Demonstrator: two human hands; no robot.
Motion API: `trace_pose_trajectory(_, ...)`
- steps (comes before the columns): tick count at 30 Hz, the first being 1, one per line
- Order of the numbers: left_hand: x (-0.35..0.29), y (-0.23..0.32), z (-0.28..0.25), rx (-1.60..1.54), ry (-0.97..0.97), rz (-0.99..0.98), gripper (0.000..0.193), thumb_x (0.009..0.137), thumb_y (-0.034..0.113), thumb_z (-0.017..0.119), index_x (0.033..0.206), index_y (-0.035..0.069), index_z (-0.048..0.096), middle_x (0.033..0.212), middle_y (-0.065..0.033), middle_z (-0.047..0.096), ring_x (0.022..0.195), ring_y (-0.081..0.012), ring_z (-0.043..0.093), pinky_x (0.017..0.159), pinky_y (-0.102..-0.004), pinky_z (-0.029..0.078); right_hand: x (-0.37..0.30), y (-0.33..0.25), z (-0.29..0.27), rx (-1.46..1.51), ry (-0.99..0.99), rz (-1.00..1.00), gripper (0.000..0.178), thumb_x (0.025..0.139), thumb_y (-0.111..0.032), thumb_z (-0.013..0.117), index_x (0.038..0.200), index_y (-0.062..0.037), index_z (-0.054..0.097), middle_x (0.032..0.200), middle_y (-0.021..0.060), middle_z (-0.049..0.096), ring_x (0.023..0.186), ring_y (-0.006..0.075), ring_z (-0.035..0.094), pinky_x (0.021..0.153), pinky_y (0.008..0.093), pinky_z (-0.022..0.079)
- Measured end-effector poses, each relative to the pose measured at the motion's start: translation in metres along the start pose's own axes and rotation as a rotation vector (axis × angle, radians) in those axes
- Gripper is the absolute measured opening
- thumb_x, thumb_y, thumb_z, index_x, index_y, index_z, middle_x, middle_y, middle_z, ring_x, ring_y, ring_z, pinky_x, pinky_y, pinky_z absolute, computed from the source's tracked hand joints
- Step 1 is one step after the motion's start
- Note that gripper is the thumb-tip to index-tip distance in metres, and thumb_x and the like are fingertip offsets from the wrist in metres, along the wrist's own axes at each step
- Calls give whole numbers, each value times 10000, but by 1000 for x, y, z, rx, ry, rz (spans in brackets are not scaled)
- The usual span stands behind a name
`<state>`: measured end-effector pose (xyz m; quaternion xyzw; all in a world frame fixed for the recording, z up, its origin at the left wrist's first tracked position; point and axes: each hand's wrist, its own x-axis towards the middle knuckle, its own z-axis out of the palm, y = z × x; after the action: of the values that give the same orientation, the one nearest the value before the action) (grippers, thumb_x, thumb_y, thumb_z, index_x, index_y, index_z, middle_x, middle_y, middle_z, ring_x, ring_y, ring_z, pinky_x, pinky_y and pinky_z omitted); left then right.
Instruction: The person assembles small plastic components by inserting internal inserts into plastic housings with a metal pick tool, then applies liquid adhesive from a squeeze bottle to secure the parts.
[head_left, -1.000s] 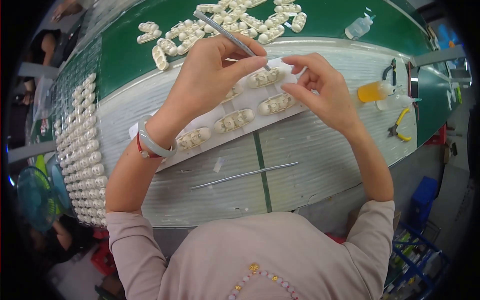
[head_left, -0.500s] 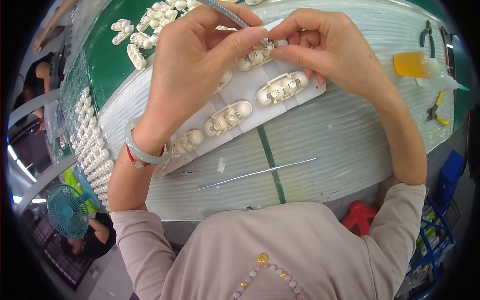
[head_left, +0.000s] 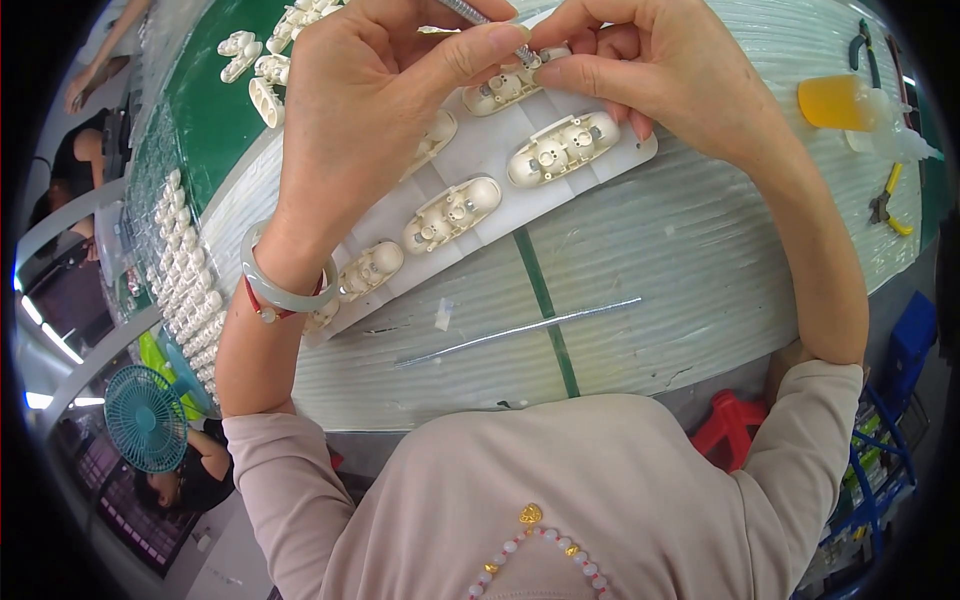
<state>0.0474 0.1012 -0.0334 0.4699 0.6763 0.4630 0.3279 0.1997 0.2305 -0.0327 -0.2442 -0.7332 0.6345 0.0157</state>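
Note:
My left hand (head_left: 350, 125) pinches a silver, finely ridged rod (head_left: 463, 10) between thumb and fingers. The rod slants down to a cream plastic shell (head_left: 493, 95) at the far edge of a white holder board (head_left: 480, 155). At the rod's lower tip, my right hand (head_left: 680, 90) has thumb and fingertips pressed together; whatever they grip is hidden. Nearer to me on the same board lie more cream shells, one (head_left: 563, 150) under my right hand and another (head_left: 452, 214) in the middle, each with small posts and metal bits inside. My left wrist partly covers a further shell (head_left: 370, 270).
A thin silver rod (head_left: 520, 332) lies on the plastic-covered table (head_left: 660, 260). At right are a bottle of yellow liquid (head_left: 832, 103), yellow-handled pliers (head_left: 890, 205) and dark pliers (head_left: 862, 50). Rows of cream parts (head_left: 185, 270) line the left edge, near a teal fan (head_left: 146, 418).
The view has shifted slightly, so the table's contents sit a little higher in the picture. Both hands keep their places at the rod tip over the far shell.

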Motion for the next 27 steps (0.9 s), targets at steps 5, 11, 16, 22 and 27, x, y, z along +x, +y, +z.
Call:
trace_pose_trajectory(5,3,-1,-1,-11,2,10,168,846,74,642,976,-31,633,883,-103,663,804,-159,661,748,-253,538,2,-4,-1,5,-1,52,158,839,-63,624,935,63,619,631,34,598,465,36,501,409,160,409)
trace_pose_trajectory(11,4,-1,4,39,36,49,163,829,64,661,967,-20,641,863,-75,666,787,-117,645,729,-225,526,2,-1,-5,-24,-6,37,177,848,-73,618,950,71,618,646,44,606,483,45,523,426,161,427)
trace_pose_trajectory(16,-4,4,7,153,20,137,162,798,41,688,944,-15,643,850,-46,662,750,-61,609,632,-178,496,0,21,8,-36,78,-181,152,789,-74,632,895,35,643,569,24,549,445,64,506,396,220,407)
trace_pose_trajectory(22,-2,6,14,170,-34,201,144,777,2,677,908,-34,627,865,-30,640,766,-64,610,635,-178,523,-7,20,1,17,44,-109,172,817,-81,605,924,48,642,630,47,594,479,79,544,432,217,446)
trace_pose_trajectory(27,2,1,10,173,41,224,119,740,28,674,842,-15,631,772,-85,672,740,-121,662,633,-244,572,1,16,1,33,28,-171,179,835,-96,578,899,54,652,671,56,605,542,91,567,466,223,477)
